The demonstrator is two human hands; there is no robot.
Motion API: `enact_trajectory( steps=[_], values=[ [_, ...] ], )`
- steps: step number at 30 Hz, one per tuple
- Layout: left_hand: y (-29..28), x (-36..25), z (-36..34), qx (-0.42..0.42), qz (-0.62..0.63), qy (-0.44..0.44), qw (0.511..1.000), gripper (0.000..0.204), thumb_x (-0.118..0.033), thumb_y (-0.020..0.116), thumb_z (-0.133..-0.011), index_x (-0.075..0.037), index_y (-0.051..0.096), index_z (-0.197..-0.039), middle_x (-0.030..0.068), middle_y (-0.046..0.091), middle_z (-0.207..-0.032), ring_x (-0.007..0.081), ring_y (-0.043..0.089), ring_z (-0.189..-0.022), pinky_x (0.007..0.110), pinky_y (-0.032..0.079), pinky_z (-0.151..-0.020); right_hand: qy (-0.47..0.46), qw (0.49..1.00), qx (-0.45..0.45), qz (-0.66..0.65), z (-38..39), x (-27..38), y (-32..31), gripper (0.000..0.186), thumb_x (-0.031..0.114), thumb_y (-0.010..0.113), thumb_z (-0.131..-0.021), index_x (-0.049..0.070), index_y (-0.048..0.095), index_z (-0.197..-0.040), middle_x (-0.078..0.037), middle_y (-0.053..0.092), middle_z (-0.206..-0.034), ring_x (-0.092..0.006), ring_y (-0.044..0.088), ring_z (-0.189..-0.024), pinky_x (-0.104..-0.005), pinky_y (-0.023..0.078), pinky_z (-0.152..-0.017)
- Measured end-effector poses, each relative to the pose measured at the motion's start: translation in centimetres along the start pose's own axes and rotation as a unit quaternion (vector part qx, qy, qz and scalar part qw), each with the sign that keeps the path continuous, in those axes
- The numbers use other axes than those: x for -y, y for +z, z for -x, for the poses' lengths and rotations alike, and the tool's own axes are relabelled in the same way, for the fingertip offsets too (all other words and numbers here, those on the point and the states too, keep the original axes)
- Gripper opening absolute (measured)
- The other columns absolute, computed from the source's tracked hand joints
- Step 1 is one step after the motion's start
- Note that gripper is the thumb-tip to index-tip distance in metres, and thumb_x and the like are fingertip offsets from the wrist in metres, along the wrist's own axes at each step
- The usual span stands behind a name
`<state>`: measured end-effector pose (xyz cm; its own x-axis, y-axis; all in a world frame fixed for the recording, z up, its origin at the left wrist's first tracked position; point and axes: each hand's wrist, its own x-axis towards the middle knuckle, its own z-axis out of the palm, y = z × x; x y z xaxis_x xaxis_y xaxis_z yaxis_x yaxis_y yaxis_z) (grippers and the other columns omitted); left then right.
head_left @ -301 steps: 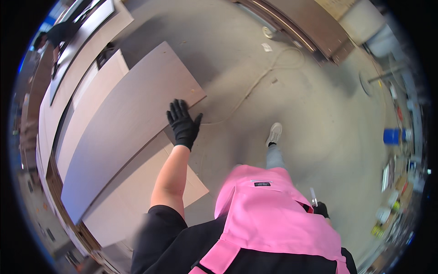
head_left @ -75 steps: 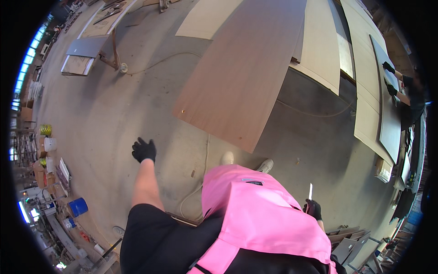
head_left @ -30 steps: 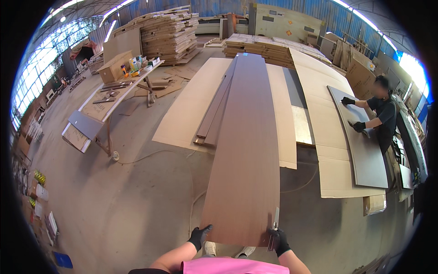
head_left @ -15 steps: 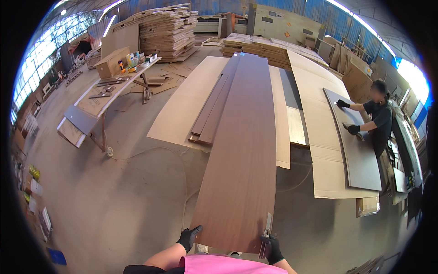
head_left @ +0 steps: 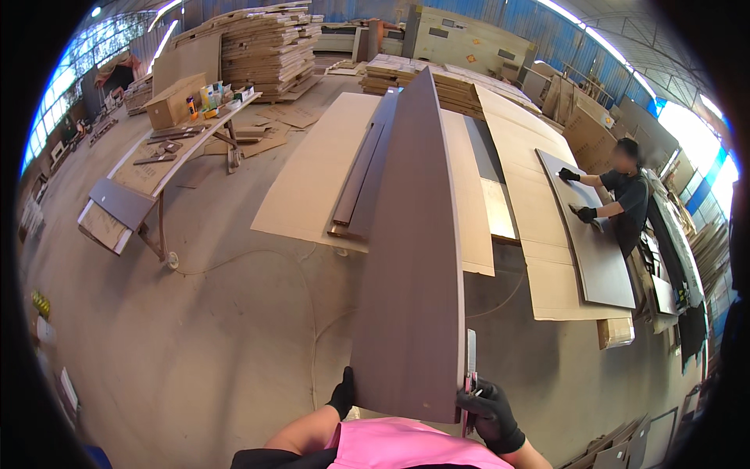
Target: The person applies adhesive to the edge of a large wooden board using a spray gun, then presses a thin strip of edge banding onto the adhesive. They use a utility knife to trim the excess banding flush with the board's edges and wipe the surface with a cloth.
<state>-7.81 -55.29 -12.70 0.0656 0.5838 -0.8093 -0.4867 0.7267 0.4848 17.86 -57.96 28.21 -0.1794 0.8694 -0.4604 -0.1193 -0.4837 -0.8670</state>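
A long brown wooden panel (head_left: 410,258) stretches away from me, tilted with its right edge raised. My left hand (head_left: 341,392), in a black glove, is closed at the near left edge; some fingers are hidden behind the panel. At the near right corner my right hand (head_left: 491,412), also gloved, is closed around a slim tool with a flat metal blade (head_left: 471,350) pointing up, and touches the panel edge. The tool's exact kind is unclear. Beyond the panel, narrower brown boards (head_left: 362,176) lie on a cardboard sheet (head_left: 301,187).
To the right, a co-worker (head_left: 625,191) in black gloves leans over a grey panel (head_left: 586,234) on cardboard. At left stands a worktable (head_left: 176,160) with a carton (head_left: 176,102) and bottles. Stacked boards (head_left: 269,51) rise behind. A thin hose (head_left: 312,328) crosses the floor.
The brown panel has turned from lying flat to a steep tilt, its right edge lifted. My right hand has risen with that edge and shifted right, still holding the bladed tool.
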Motion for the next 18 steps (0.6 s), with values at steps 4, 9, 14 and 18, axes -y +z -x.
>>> enact_trajectory(
  steps=[4,9,14,18],
  values=[
    [-0.2,-1.3,-0.8,-0.017,-0.047,0.065,0.997,0.052,-0.054,0.05,-0.09,-0.004,0.063,-0.098,0.0122,0.064,-0.098,0.0267,0.061,-0.082,0.037,0.049,-0.074,0.038,0.997,0.063,-0.025,-1.0,0.8,3.1,0.01,0.006,0.06,-0.085,0.003,0.053,-0.091,-0.001,0.055,-0.072,-0.0079,0.057,-0.067,-0.0249,0.047,-0.066],
    [1.9,-10.0,5.8,0.025,-0.482,0.457,0.747,0.032,-0.034,0.053,-0.089,-0.003,0.059,-0.092,0.0149,0.062,-0.09,0.0308,0.06,-0.079,0.04,0.05,-0.072,-0.05,0.961,0.263,-0.071,-6.7,-3.4,6.0,0.043,0.006,0.056,-0.088,-0.006,0.047,-0.128,-0.012,0.055,-0.123,-0.0234,0.046,-0.124,-0.0376,0.033,-0.106],
    [3.9,-21.5,22.2,0.257,0.018,0.08,0.963,0.064,-0.059,0.047,-0.087,-0.006,0.048,-0.123,0.0123,0.056,-0.118,0.0265,0.054,-0.104,0.041,0.045,-0.089,0.072,0.961,0.214,-0.159,-17.3,-15.0,6.7,0.048,0.017,0.061,-0.09,0.003,0.046,-0.133,-0.004,0.057,-0.118,-0.0121,0.053,-0.107,-0.0367,0.042,-0.095],
    [2.3,-28.0,26.7,0.197,-0.104,0.213,0.951,0.08,-0.067,0.044,-0.087,-0.002,0.045,-0.134,0.0137,0.053,-0.129,0.0248,0.053,-0.115,0.04,0.046,-0.095,0.045,0.974,0.184,-0.121,-21.1,-23.6,5.4,0.023,0.022,0.058,-0.093,0.008,0.057,-0.111,-0.001,0.062,-0.092,-0.0115,0.059,-0.081,-0.0285,0.049,-0.075]
  ],
)
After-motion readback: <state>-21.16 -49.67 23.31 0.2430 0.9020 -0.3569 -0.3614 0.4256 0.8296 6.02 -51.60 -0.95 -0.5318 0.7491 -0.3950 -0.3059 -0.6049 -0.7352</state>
